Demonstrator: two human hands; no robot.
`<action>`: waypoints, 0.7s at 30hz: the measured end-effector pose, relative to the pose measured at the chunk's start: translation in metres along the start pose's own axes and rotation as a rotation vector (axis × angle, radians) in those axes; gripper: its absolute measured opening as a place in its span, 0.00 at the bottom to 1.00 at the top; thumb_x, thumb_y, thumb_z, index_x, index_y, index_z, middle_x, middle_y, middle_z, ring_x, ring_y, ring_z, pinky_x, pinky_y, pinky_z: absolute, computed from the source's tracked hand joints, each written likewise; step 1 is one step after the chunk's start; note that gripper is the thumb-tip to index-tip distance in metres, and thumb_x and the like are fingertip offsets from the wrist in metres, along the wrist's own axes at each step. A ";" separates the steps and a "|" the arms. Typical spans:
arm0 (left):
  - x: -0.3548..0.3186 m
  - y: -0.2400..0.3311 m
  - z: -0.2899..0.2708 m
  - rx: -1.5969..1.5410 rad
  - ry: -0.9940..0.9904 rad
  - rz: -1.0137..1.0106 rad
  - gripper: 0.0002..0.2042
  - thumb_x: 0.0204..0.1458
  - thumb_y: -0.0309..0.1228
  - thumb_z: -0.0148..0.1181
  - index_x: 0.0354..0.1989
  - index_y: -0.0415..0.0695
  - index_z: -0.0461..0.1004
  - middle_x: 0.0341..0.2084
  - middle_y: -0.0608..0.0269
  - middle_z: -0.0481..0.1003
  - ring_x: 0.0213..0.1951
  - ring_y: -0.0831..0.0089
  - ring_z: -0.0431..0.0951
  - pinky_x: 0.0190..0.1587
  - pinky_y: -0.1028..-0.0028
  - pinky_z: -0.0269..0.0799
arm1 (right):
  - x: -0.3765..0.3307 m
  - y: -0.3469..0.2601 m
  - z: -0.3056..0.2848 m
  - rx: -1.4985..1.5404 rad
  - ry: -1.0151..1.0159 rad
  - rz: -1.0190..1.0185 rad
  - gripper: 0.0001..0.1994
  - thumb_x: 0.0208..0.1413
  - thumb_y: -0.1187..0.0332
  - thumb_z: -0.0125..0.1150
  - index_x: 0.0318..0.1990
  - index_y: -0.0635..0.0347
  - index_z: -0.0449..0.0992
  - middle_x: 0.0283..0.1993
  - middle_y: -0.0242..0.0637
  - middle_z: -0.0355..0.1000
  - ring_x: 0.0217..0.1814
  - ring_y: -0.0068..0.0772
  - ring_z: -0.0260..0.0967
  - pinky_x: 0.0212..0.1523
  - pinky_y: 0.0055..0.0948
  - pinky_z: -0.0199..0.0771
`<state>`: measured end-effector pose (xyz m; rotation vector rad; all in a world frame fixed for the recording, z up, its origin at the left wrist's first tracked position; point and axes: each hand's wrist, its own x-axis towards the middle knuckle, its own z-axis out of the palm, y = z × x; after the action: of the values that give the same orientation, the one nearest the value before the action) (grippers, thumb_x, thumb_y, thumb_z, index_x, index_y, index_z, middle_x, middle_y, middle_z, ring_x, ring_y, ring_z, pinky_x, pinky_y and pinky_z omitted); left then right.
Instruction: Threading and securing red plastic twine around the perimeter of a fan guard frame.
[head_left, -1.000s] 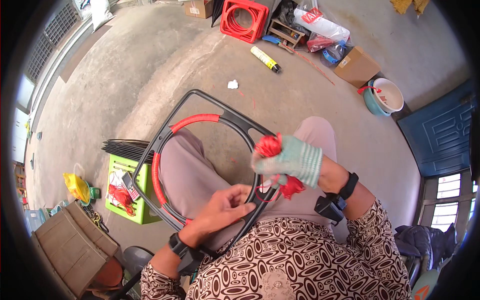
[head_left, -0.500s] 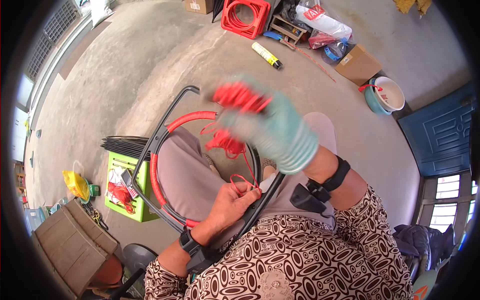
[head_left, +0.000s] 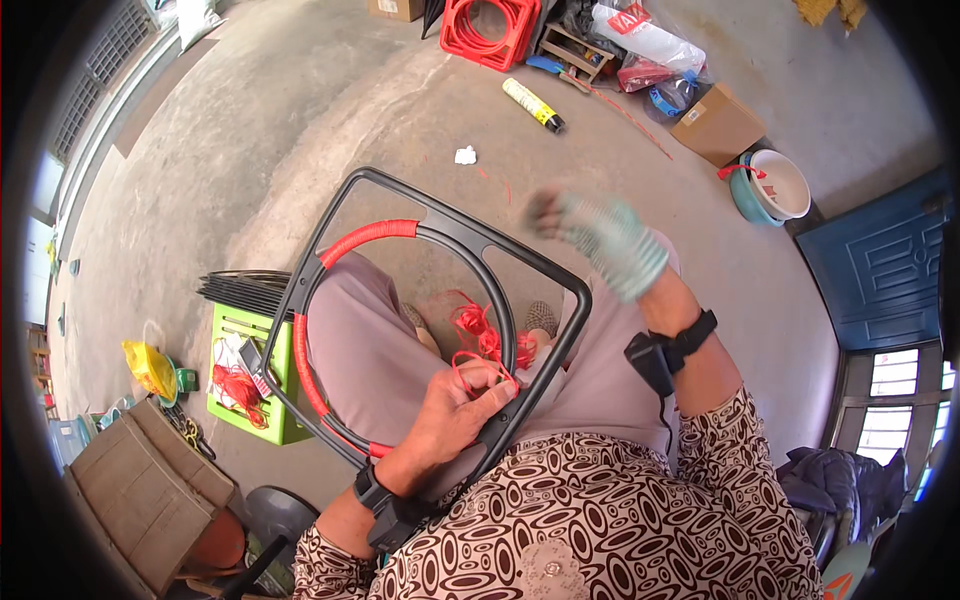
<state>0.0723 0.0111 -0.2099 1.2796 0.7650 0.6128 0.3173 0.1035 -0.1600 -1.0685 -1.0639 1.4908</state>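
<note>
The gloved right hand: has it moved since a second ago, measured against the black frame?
Yes. The right hand has lifted away from the red cord near the left hand, now raised over the black frame's upper right side, blurred.

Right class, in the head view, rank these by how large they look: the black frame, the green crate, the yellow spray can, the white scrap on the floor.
1. black frame, though nearest the camera
2. green crate
3. yellow spray can
4. white scrap
</note>
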 end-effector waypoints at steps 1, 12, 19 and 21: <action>0.000 0.002 0.000 0.003 0.001 0.000 0.12 0.55 0.30 0.56 0.21 0.36 0.69 0.20 0.70 0.65 0.27 0.80 0.62 0.32 0.77 0.60 | 0.005 0.020 -0.018 0.002 -0.001 -0.002 0.19 0.53 0.62 0.57 0.50 0.64 0.71 0.45 0.39 0.74 0.46 0.34 0.72 0.51 0.31 0.68; -0.010 0.019 -0.013 -0.621 0.049 -0.353 0.07 0.50 0.29 0.58 0.31 0.38 0.76 0.26 0.66 0.76 0.29 0.81 0.74 0.36 0.81 0.69 | -0.067 0.078 0.014 -0.466 -0.680 0.270 0.22 0.53 0.54 0.57 0.51 0.60 0.73 0.43 0.36 0.75 0.44 0.22 0.70 0.46 0.23 0.69; -0.012 0.024 -0.021 -0.708 0.066 -0.400 0.12 0.49 0.31 0.51 0.35 0.35 0.74 0.28 0.64 0.76 0.29 0.80 0.74 0.35 0.81 0.69 | -0.070 0.058 0.020 -0.316 -0.088 0.456 0.15 0.49 0.64 0.56 0.41 0.64 0.77 0.27 0.38 0.74 0.21 0.21 0.68 0.25 0.22 0.69; -0.013 0.026 -0.022 -0.784 0.033 -0.407 0.10 0.50 0.29 0.49 0.34 0.35 0.74 0.28 0.67 0.75 0.30 0.83 0.73 0.35 0.83 0.67 | -0.067 0.059 0.015 -0.233 0.162 0.623 0.12 0.50 0.64 0.56 0.38 0.61 0.78 0.23 0.34 0.71 0.19 0.20 0.66 0.22 0.22 0.67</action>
<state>0.0475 0.0197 -0.1850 0.3806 0.6837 0.5206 0.2988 0.0273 -0.2063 -1.7695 -0.8391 1.7422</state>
